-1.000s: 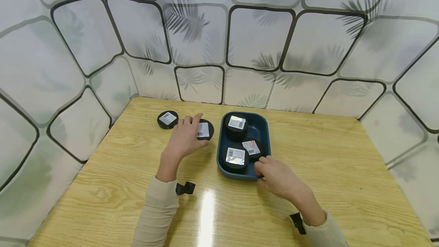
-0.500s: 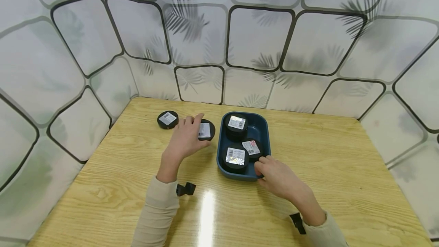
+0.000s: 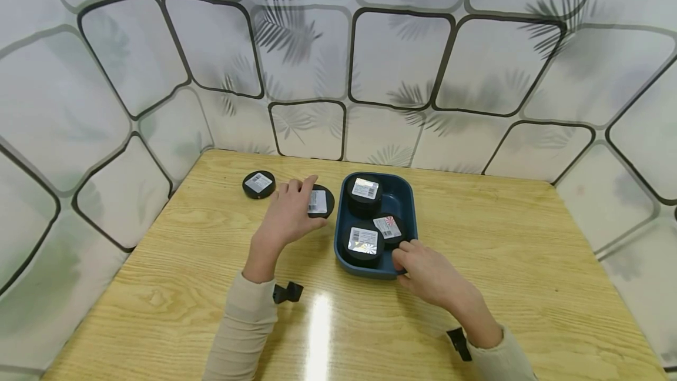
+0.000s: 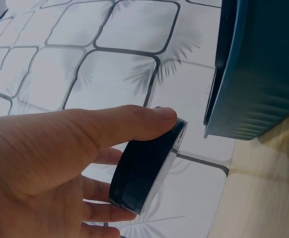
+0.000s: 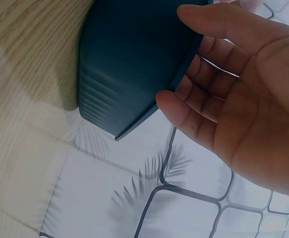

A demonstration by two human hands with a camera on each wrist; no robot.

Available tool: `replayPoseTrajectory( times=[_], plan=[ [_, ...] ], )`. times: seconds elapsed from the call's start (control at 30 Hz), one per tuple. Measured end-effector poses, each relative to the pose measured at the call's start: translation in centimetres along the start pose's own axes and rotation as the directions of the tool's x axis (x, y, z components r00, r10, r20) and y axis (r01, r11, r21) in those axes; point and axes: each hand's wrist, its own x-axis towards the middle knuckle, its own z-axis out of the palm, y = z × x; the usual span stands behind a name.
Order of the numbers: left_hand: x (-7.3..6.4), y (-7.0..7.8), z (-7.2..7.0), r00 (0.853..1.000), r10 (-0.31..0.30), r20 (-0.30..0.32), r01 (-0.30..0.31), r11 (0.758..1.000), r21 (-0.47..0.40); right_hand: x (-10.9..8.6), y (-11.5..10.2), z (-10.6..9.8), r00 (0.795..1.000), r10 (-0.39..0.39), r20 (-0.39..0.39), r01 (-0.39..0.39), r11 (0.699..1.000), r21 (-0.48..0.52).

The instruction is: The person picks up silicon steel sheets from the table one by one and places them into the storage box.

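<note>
My left hand [image 3: 287, 213] pinches a flat, round black container [image 3: 320, 202] between thumb and fingers, just left of a dark blue bin [image 3: 374, 273]. A white label shows on its upper face. In the left wrist view the same black container [image 4: 143, 171] is seen edge-on, tilted in the grip. My right hand [image 3: 431, 272] holds the bin's near right corner. Its thumb lies outside the wall [image 5: 129, 64] and its fingers curl over the rim in the right wrist view. Inside the bin are a black container [image 3: 365, 196] at the back, another [image 3: 388, 228] in the middle and one [image 3: 363, 244] in front.
Another flat black container [image 3: 259, 184] with a white label lies on the wooden table [image 3: 502, 240], left of my left hand. Patterned fabric walls [image 3: 402, 57] stand behind the table and at its sides. Black wrist straps [image 3: 288, 292] show below the hands.
My left hand has shifted slightly right, bringing the black container closer to the bin. The right hand, the bin and its contents stay where they were.
</note>
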Motion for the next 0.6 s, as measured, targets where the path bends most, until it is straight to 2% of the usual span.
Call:
replayPoseTrajectory(
  times=[0.6],
  plan=[
    [-0.11,0.69,0.01,1.0,0.022,0.016,-0.022,1.0,0.013,-0.02,0.05,0.04,1.0,-0.008,-0.007,0.008,1.0,-0.001]
  ],
)
